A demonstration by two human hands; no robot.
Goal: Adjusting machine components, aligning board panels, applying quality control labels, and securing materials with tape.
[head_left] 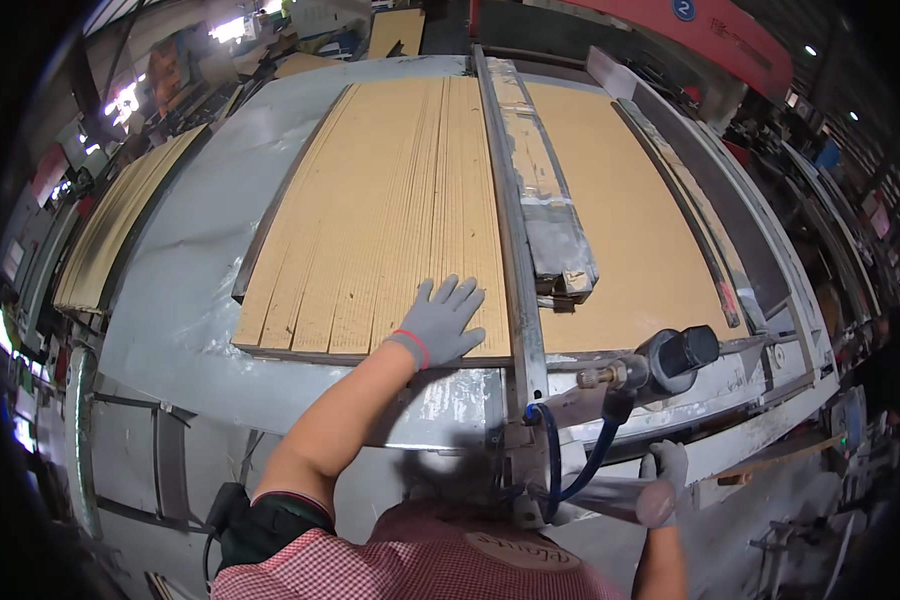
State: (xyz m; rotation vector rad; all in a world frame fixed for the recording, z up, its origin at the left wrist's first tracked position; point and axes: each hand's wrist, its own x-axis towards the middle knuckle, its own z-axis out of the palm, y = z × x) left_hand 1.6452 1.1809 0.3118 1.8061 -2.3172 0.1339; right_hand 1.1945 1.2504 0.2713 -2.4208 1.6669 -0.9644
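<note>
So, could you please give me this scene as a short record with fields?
Left hand: gray-gloved, fingers spread on long tan board strips
Right hand: gray-gloved, lower right; grip unclear
Surface: gray metal table
Middle: long gray metal bar, right of the strips
Right of bar: smooth tan sheet
Above right hand in picture: black cylindrical knob

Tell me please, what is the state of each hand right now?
Left hand: open, fingers spread on the tan strips.
Right hand: partly hidden; open, closed or holding something, it cannot be told.
</note>
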